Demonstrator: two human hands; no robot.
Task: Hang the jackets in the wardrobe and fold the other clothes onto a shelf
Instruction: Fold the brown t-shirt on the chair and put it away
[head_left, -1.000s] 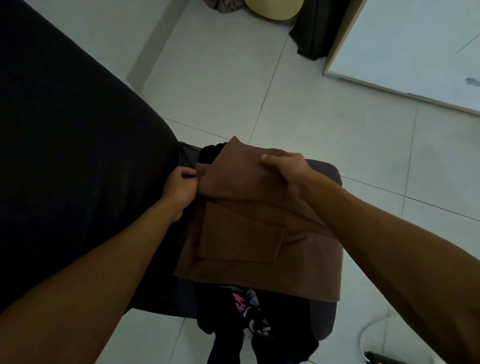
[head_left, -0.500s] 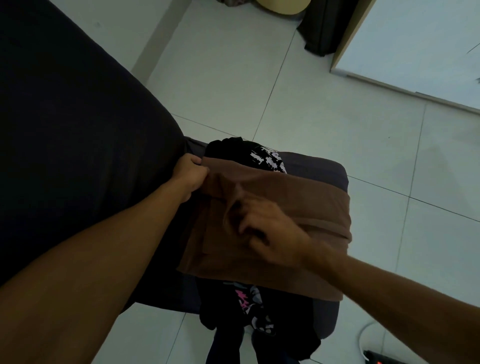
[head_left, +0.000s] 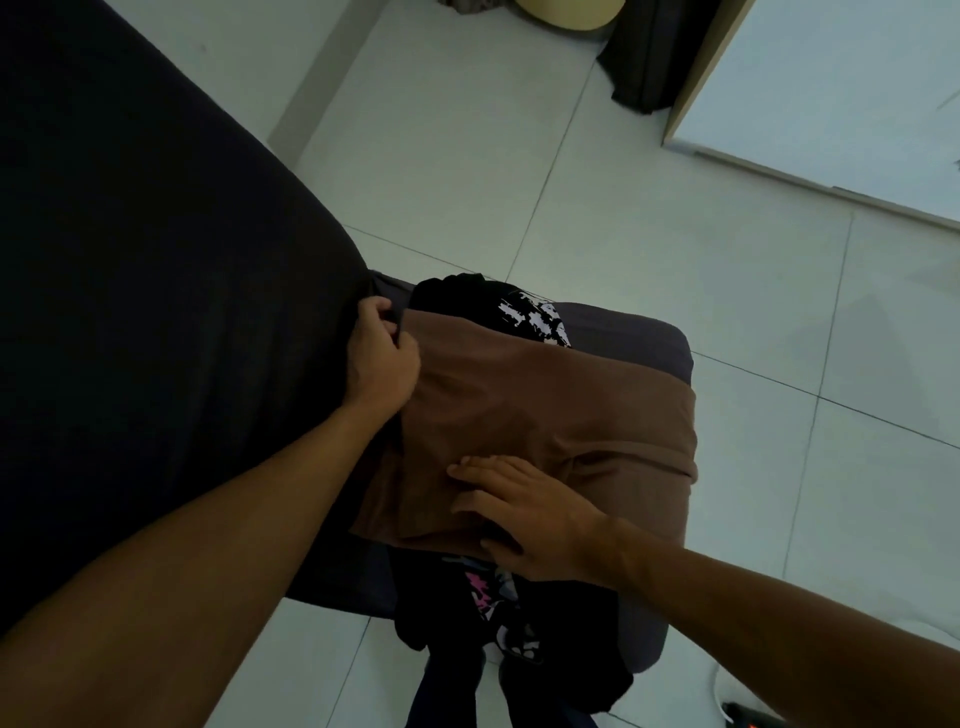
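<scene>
A brown garment (head_left: 545, 415) lies folded flat on a dark grey stool (head_left: 660, 343), on top of a black printed garment (head_left: 524, 312) that sticks out at the far side and hangs down at the near side. My left hand (head_left: 379, 358) grips the brown garment's left edge with curled fingers. My right hand (head_left: 524, 509) lies flat on the garment's near part, fingers straight and pointing left, pressing it down.
A large black surface (head_left: 156, 312) fills the left of the view, right against the stool. Pale floor tiles surround the stool. A white wardrobe panel (head_left: 831, 93) stands at the far right, with dark cloth (head_left: 644, 57) beside it. A cable lies at the bottom right.
My right hand folded the far flap of the brown garment down toward me, then slid to the near edge and now presses it flat. My left hand stayed at the left edge.
</scene>
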